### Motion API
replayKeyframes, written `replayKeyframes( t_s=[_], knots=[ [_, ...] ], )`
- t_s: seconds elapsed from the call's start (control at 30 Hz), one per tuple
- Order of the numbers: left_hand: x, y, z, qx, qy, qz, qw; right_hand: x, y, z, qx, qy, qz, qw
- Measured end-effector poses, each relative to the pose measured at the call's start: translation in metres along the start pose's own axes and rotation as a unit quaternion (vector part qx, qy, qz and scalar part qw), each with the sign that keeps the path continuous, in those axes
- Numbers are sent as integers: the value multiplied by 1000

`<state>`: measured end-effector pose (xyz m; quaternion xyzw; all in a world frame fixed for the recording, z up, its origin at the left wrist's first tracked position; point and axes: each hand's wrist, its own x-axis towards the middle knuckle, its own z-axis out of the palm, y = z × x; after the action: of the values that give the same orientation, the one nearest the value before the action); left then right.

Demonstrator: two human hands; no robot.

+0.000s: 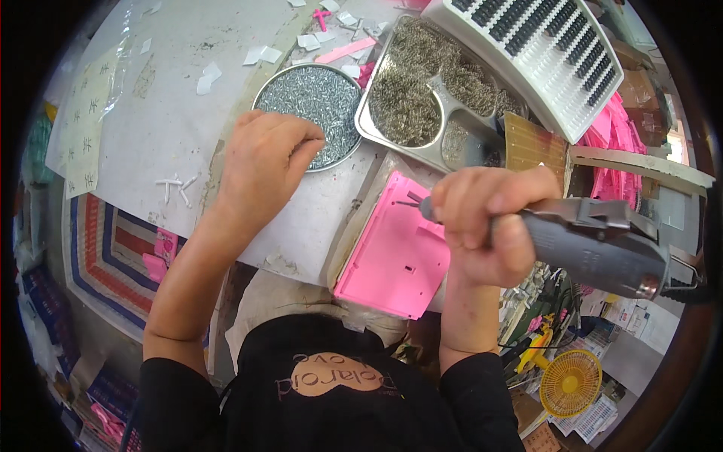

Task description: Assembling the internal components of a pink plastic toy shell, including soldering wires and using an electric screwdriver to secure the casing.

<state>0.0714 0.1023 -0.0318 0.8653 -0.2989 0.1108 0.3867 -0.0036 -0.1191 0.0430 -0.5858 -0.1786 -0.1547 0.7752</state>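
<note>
My left hand is held over the near left part of a round metal dish filled with small silver screws. Its fingers are pinched together, and whatever lies between them is hidden. In my right hand is a grey electric screwdriver, gripped near its front end and lying sideways. Its thin bit points left, above the upper part of a flat pink plastic panel. This panel rests at a slant over the table's near edge, with small holes and slots in it.
Beyond the panel stands a metal tray of small springs. A white rack with rows of black parts is at the upper right. White plastic pieces lie left of my arm. A yellow fan sits at lower right.
</note>
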Motion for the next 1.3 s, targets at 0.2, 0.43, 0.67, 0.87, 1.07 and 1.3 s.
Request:
replayKeyframes(
  t_s=[0.2, 0.43, 0.67, 0.87, 1.07, 1.3],
  knots=[
    [-24, 29, -2, -76, -51, 54, 994, -16, 16, 11, -50, 30, 32, 998],
    [-39, 54, 2, -117, -18, 143, 983, -9, -8, 5, 55, -16, 32, 998],
    [-50, 63, -2, -134, -22, 140, 981, -21, -41, 36, 81, -59, 30, 995],
    [-53, 65, -4, -98, -24, 168, 981, -32, -40, 42, 84, -50, 56, 994],
    [-59, 67, -14, -112, -128, 212, 962, -45, -46, 51, 85, -25, 105, 991],
    [-41, 54, -30, -57, -176, 266, 946, -53, -37, 61, 12, 5, 117, 993]
  ],
)
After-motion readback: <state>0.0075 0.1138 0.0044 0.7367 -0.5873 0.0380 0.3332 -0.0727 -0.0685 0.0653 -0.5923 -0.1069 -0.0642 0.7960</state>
